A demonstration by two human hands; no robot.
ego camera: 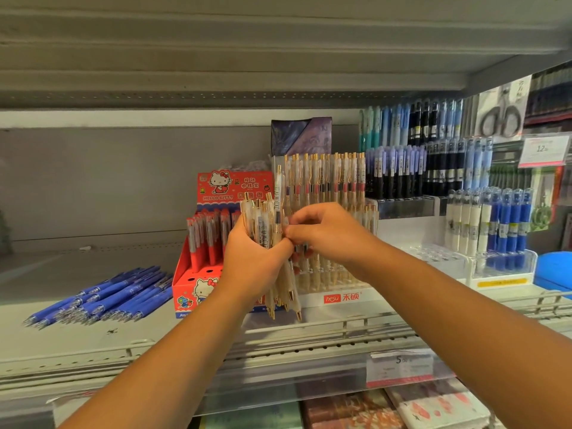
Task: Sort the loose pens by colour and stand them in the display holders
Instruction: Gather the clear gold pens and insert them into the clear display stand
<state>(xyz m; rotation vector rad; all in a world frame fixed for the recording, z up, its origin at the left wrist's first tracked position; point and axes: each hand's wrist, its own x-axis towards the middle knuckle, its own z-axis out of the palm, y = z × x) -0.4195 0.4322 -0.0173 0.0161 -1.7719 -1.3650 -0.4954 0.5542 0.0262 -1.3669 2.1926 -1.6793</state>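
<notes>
At the far left, a loose pile of blue pens (102, 297) lies flat on the grey shelf (46, 274), tips toward the front rail. Just to its right stands a red cartoon-cat box (198, 284) with red pens (204, 239) upright in its back rows and bare holes showing in front.

In front of that box's right edge, the left hand (253, 264) grips a bundle of cream pens (266, 224) round the middle. The pens have gold clips and stand roughly upright, with their gold tips hanging below the palm. The thumb is wrapped tight across the bundle.

The right hand (328, 233) meets it from the right. Its fingers (297, 218) are curled in and pinch at the bundle's right side, just beside the left thumb. Whether they hold one pen or several, I cannot tell.

Right behind both hands is a clear display holder (340, 297) with a red and white label. More cream pens of the same kind stand in rows in it.

Further right, dark and lilac pens (399, 171) stand on a stepped clear rack. Beyond them, white and blue pens (495, 224) stand in another clear holder. A price tag (541, 150) and packed scissors (501, 116) hang above.
</notes>
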